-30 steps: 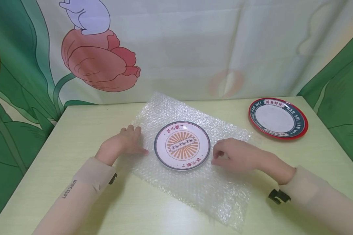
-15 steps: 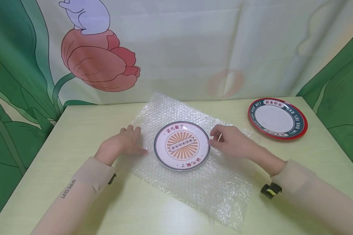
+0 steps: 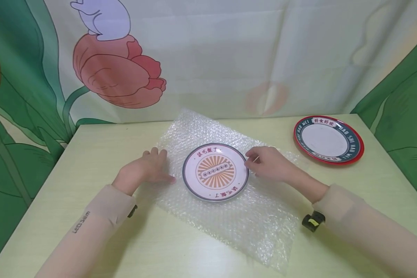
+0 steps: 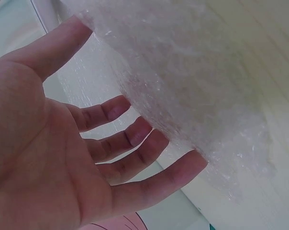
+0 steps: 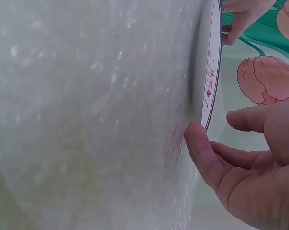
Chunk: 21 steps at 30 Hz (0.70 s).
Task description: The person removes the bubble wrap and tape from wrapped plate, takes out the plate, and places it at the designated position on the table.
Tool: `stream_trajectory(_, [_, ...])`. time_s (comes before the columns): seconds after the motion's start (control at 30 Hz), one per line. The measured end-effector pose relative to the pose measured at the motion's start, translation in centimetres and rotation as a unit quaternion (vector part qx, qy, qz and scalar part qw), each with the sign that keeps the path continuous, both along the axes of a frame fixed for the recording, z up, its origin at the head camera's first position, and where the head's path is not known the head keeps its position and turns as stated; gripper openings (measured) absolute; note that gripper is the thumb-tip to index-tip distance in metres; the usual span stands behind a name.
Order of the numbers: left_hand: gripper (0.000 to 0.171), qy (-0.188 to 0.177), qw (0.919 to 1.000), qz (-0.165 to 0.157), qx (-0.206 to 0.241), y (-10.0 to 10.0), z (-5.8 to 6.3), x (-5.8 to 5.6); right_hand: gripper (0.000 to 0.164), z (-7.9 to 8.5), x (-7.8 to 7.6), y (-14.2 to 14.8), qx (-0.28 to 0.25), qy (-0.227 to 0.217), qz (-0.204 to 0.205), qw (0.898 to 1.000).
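Note:
A small white plate with a dark rim, an orange sunburst and red characters lies face up on a sheet of bubble wrap. My left hand rests at the sheet's left edge; in the left wrist view its loosely bent fingertips touch the bubble wrap. On the plate's right side is my right hand. One fingertip meets the plate's rim in the right wrist view, while the thumb stands apart from it.
A larger red-edged plate with a dark green lettered band stands at the back right of the pale wooden table. Behind the table hangs a printed cloth with a flower and rabbit pattern.
My right hand has moved up and left along the plate's right side until its fingers reach the upper right rim. My left hand, the plate and the bubble wrap look unmoved.

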<state>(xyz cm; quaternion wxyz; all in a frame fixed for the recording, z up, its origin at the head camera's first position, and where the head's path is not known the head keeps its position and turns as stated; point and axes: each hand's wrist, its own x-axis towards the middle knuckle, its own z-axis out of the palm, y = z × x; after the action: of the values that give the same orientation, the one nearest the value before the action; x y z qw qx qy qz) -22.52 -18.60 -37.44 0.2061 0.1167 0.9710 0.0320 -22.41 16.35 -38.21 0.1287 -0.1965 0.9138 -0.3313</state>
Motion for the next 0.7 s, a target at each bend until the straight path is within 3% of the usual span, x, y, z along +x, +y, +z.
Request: stream_trajectory(0.7, [0.087,0.008,1.0,-0.003,-0.002,-0.1,-0.2,0.0,0.04,-0.7,-0.6,-1.2,-0.047,-0.086,-0.067,0.993])
